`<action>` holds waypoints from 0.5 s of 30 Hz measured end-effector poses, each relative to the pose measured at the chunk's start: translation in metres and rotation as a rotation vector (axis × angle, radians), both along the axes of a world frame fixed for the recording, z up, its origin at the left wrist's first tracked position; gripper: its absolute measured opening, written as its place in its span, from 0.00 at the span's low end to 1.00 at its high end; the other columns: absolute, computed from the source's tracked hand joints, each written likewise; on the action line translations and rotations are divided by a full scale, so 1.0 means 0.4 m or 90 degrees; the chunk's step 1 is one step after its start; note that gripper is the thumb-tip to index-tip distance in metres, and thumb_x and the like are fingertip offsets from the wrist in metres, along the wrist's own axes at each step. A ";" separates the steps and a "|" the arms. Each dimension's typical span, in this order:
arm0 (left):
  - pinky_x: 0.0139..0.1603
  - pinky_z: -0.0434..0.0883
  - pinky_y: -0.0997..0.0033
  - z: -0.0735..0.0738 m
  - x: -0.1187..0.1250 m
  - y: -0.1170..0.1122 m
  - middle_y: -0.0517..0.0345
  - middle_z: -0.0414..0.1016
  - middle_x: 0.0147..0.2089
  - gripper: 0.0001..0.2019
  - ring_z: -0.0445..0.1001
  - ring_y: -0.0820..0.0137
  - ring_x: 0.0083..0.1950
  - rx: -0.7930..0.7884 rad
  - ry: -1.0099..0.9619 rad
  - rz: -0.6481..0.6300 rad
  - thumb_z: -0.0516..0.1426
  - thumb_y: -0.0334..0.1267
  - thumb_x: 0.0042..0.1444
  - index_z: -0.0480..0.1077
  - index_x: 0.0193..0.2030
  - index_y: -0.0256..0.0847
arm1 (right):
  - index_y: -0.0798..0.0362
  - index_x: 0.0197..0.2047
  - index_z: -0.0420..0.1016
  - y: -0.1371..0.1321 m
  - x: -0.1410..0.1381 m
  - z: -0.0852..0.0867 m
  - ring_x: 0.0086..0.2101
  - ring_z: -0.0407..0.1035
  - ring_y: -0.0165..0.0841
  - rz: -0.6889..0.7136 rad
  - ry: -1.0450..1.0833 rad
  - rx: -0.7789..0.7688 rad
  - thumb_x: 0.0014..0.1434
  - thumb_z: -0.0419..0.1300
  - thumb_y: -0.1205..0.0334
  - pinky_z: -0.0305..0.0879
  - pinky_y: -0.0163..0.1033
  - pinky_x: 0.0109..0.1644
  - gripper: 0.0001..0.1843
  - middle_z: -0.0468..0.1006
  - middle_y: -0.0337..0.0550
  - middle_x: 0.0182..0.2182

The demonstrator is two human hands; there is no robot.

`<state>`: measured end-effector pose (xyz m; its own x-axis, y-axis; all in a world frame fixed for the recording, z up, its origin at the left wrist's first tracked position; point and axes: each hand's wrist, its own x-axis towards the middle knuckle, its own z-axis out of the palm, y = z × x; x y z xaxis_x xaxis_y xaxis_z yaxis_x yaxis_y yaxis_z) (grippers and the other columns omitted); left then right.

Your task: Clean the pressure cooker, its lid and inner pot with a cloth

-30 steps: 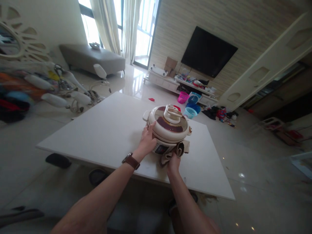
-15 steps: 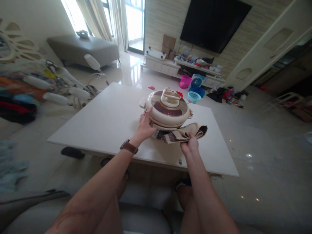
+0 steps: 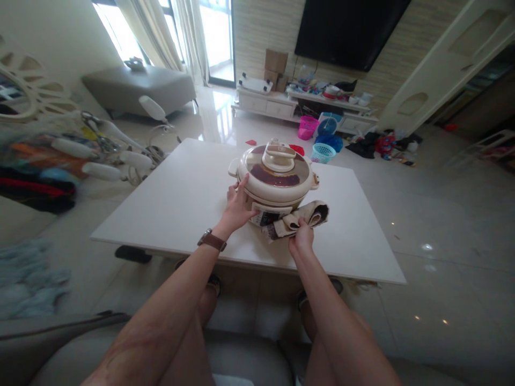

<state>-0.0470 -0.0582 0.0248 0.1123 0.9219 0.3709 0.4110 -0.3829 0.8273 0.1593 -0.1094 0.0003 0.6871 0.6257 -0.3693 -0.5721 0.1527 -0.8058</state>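
Note:
A cream and brown electric cooker (image 3: 276, 179) with a handled lid stands on the white table (image 3: 185, 203). My left hand (image 3: 236, 206), a watch on its wrist, rests against the cooker's left side with fingers spread on the body. My right hand (image 3: 301, 239) is closed on a crumpled beige and brown cloth (image 3: 300, 217), pressed against the cooker's lower front right.
A grey sofa bench (image 3: 140, 88) stands by the window at the back left. A TV unit (image 3: 306, 102) with clutter and coloured baskets (image 3: 319, 140) lies behind the table. A lamp-like white fixture (image 3: 104, 155) lies on the floor at left. My knees show at the bottom.
My right hand has swung the cloth from the cooker's front out to the right and back against its lower right side. The view tilted down; my left hand stayed on the cooker.

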 end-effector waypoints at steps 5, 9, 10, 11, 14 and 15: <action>0.68 0.68 0.38 -0.005 0.001 0.000 0.45 0.56 0.71 0.64 0.58 0.47 0.70 -0.018 0.013 0.000 0.74 0.31 0.41 0.46 0.82 0.58 | 0.56 0.48 0.80 -0.007 -0.015 -0.001 0.43 0.81 0.32 -0.016 -0.018 -0.029 0.56 0.63 0.67 0.81 0.39 0.51 0.16 0.86 0.43 0.45; 0.67 0.68 0.38 -0.003 0.003 0.001 0.44 0.56 0.71 0.64 0.58 0.47 0.70 -0.025 0.003 0.002 0.73 0.30 0.41 0.46 0.82 0.58 | 0.56 0.49 0.80 -0.004 -0.010 -0.010 0.45 0.81 0.33 -0.007 -0.034 -0.029 0.55 0.64 0.66 0.80 0.40 0.54 0.17 0.86 0.43 0.47; 0.67 0.68 0.38 -0.003 0.004 0.000 0.45 0.55 0.70 0.63 0.58 0.47 0.70 -0.024 -0.002 0.001 0.73 0.30 0.41 0.47 0.81 0.59 | 0.56 0.49 0.80 -0.004 -0.009 -0.011 0.45 0.81 0.33 -0.008 -0.041 -0.029 0.55 0.64 0.65 0.80 0.41 0.54 0.17 0.86 0.43 0.46; 0.67 0.68 0.38 -0.002 0.005 0.000 0.45 0.55 0.70 0.63 0.57 0.47 0.70 -0.024 -0.007 0.001 0.73 0.30 0.41 0.47 0.81 0.59 | 0.56 0.49 0.80 -0.005 -0.010 -0.011 0.45 0.81 0.33 -0.009 -0.051 -0.031 0.54 0.64 0.65 0.79 0.41 0.55 0.17 0.86 0.43 0.46; 0.68 0.68 0.39 0.001 0.009 -0.001 0.45 0.55 0.70 0.63 0.58 0.48 0.69 -0.027 -0.018 0.001 0.73 0.30 0.41 0.47 0.81 0.58 | 0.56 0.48 0.80 -0.020 -0.031 -0.013 0.46 0.81 0.34 -0.001 -0.093 -0.051 0.55 0.63 0.63 0.79 0.41 0.54 0.16 0.86 0.43 0.45; 0.68 0.67 0.39 0.002 0.011 -0.001 0.45 0.55 0.69 0.63 0.58 0.49 0.69 -0.028 -0.021 0.002 0.72 0.30 0.41 0.47 0.81 0.58 | 0.55 0.47 0.80 -0.029 -0.043 -0.014 0.46 0.80 0.35 0.008 -0.113 -0.062 0.55 0.63 0.62 0.78 0.41 0.54 0.16 0.86 0.43 0.44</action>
